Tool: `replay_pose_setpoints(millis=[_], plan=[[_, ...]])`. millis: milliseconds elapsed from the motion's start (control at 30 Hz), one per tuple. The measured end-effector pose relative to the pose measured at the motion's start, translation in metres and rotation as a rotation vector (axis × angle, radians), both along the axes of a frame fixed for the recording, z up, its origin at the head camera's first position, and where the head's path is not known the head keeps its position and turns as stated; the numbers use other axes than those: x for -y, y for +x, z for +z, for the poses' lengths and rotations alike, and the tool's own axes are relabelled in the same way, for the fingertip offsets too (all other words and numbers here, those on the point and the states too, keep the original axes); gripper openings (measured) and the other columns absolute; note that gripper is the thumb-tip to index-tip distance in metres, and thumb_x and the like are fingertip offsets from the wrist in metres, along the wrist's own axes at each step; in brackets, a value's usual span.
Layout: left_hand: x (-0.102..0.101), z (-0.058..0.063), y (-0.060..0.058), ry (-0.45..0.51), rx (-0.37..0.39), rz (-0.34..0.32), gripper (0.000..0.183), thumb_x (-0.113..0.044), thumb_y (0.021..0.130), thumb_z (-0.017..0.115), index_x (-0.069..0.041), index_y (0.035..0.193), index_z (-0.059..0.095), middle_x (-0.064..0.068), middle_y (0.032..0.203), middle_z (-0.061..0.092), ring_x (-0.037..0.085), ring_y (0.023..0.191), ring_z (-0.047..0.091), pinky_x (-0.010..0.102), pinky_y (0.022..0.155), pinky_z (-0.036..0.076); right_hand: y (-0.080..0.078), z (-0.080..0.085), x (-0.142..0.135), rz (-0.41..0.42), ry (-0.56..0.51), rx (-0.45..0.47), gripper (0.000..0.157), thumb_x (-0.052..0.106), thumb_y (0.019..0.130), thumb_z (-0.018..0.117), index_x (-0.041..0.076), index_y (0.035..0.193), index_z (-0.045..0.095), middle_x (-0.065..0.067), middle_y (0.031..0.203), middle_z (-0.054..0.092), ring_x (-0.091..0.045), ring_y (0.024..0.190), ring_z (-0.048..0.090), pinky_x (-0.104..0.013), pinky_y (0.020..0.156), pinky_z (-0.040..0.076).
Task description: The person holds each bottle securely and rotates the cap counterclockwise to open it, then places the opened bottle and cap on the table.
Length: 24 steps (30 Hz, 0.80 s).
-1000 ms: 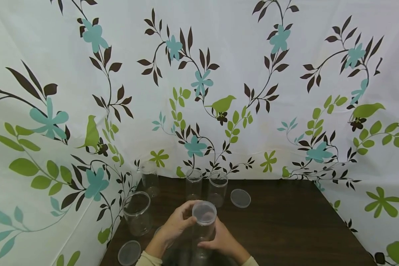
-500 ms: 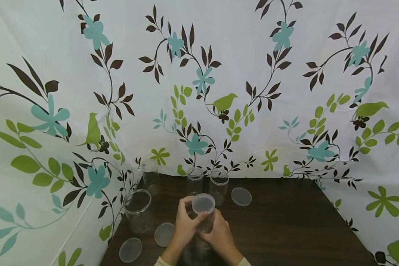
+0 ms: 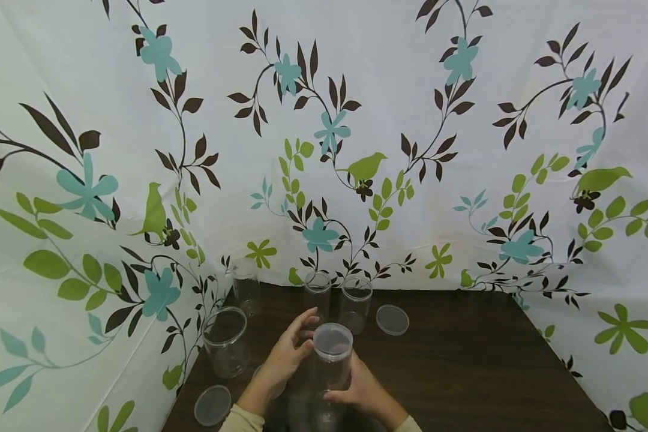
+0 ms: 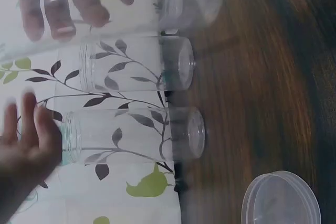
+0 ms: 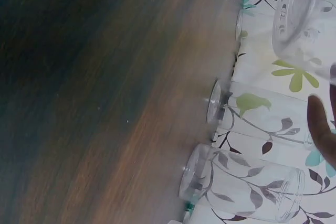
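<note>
Before me my right hand grips a clear plastic jar around its side. A translucent lid tops that jar. Just left of it my left hand stands with fingers spread and loosely bent, holding nothing. In the left wrist view, the left hand shows in front of the standing jars, while finger ends of the other hand show through the held jar at the top. Below the held jar is a further clear shape, which I cannot make out.
At the table's back stand two clear jars, a left jar and a right jar, with a lid beside them. Leftward are a wide open jar, another jar and a lid. A further lid lies partly behind the left forearm.
Half a second ago both hands held the lidded jar, the left thumb near the lid. Now the left hand has come off it to the left, and the jar sits slightly lower in view.
</note>
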<state>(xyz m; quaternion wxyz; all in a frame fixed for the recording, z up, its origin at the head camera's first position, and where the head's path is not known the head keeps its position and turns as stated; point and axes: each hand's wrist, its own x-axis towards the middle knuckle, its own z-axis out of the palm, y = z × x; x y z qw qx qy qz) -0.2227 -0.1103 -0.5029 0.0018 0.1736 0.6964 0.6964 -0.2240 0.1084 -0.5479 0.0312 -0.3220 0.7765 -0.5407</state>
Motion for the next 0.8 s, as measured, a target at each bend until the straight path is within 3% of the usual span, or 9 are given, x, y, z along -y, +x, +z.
replay_pose_setpoints(millis=[133, 200, 267, 333, 567, 667, 800], plan=[[0.003, -0.001, 0.0, -0.05, 0.008, -0.127, 0.059, -0.049, 0.1, 0.056, -0.014, 0.147, 0.053, 0.011, 0.134, 0.06, 0.021, 0.112, 0.058, 0.035, 0.089, 0.049, -0.001, -0.001, -0.002, 0.048, -0.012, -0.017, 0.098, 0.016, 0.075, 0.091, -0.002, 0.149, 0.03, -0.02, 0.142, 0.053, -0.02, 0.127, 0.054, -0.035, 0.103, 0.047], [0.002, -0.001, 0.0, -0.042, -0.012, -0.14, 0.055, -0.045, 0.101, 0.057, -0.011, 0.144, 0.055, 0.011, 0.126, 0.064, 0.018, 0.109, 0.06, 0.033, 0.088, 0.049, -0.001, -0.001, 0.0, 0.014, -0.017, -0.029, 0.097, 0.018, 0.075, 0.092, -0.001, 0.148, 0.032, -0.018, 0.14, 0.054, -0.02, 0.125, 0.055, -0.035, 0.103, 0.047], [-0.001, -0.002, 0.001, -0.025, -0.052, -0.106, 0.052, -0.04, 0.101, 0.06, -0.009, 0.142, 0.056, 0.012, 0.121, 0.067, 0.016, 0.106, 0.062, 0.031, 0.086, 0.05, 0.0, -0.002, 0.002, -0.041, -0.015, -0.048, 0.097, 0.021, 0.074, 0.093, 0.0, 0.147, 0.033, -0.015, 0.14, 0.055, -0.02, 0.125, 0.055, -0.035, 0.103, 0.047], [-0.007, -0.002, 0.002, -0.008, -0.082, -0.028, 0.048, -0.034, 0.099, 0.066, -0.008, 0.138, 0.058, 0.011, 0.119, 0.068, 0.014, 0.106, 0.063, 0.031, 0.085, 0.051, 0.001, -0.002, 0.006, -0.114, -0.006, -0.088, 0.096, 0.025, 0.073, 0.093, -0.001, 0.145, 0.035, -0.014, 0.137, 0.057, -0.022, 0.122, 0.057, -0.037, 0.102, 0.048], [-0.043, 0.002, 0.018, -0.08, -0.172, 0.438, 0.048, -0.021, 0.082, 0.086, -0.014, 0.122, 0.06, -0.003, 0.119, 0.061, 0.014, 0.108, 0.057, 0.038, 0.086, 0.046, 0.005, -0.004, 0.019, -0.438, 0.123, -0.273, 0.086, 0.036, 0.067, 0.096, -0.002, 0.129, 0.049, -0.014, 0.118, 0.066, -0.028, 0.104, 0.068, -0.042, 0.084, 0.056], [-0.055, 0.004, 0.023, -0.092, -0.194, 0.55, 0.05, -0.024, 0.079, 0.088, -0.013, 0.118, 0.059, -0.004, 0.121, 0.058, 0.014, 0.11, 0.054, 0.036, 0.086, 0.043, 0.007, -0.004, 0.023, -0.489, 0.141, -0.273, 0.085, 0.031, 0.064, 0.096, -0.003, 0.127, 0.051, -0.015, 0.114, 0.068, -0.03, 0.099, 0.07, -0.043, 0.08, 0.056], [-0.056, 0.004, 0.023, -0.084, -0.219, 0.594, 0.055, -0.03, 0.075, 0.091, -0.013, 0.116, 0.059, -0.006, 0.122, 0.056, 0.012, 0.114, 0.052, 0.037, 0.086, 0.042, 0.007, -0.003, 0.024, -0.479, 0.13, -0.247, 0.086, 0.03, 0.064, 0.096, -0.004, 0.128, 0.049, -0.016, 0.116, 0.067, -0.03, 0.101, 0.068, -0.044, 0.082, 0.056]])
